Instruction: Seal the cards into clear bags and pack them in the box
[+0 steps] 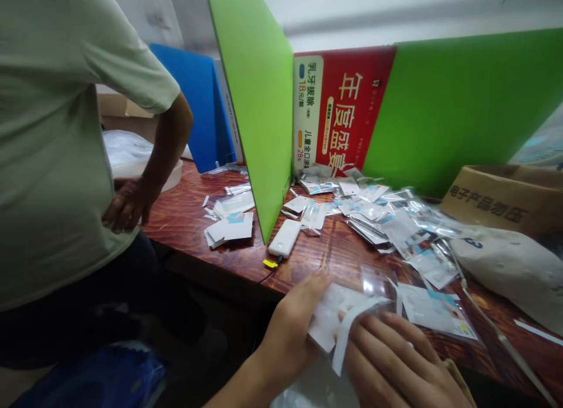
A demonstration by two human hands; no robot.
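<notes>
My left hand [290,329] and my right hand [396,361] meet at the near edge of a brown wooden table [338,252]. Between them lies a small white card in a clear plastic sleeve [341,314]. The left thumb presses on its left edge and the fingers curl under it. My right fingers lie bent across a white strip [347,332] that peels off the sleeve. A second filled sleeve [433,308] rests just right of my hands.
A heap of several clear sleeves with cards [378,214] covers the table's middle. A white power bank [285,238] lies by a green divider [257,103]. A cardboard box [505,197] and white bag [510,264] sit right. A person in a pale green shirt [53,150] stands left.
</notes>
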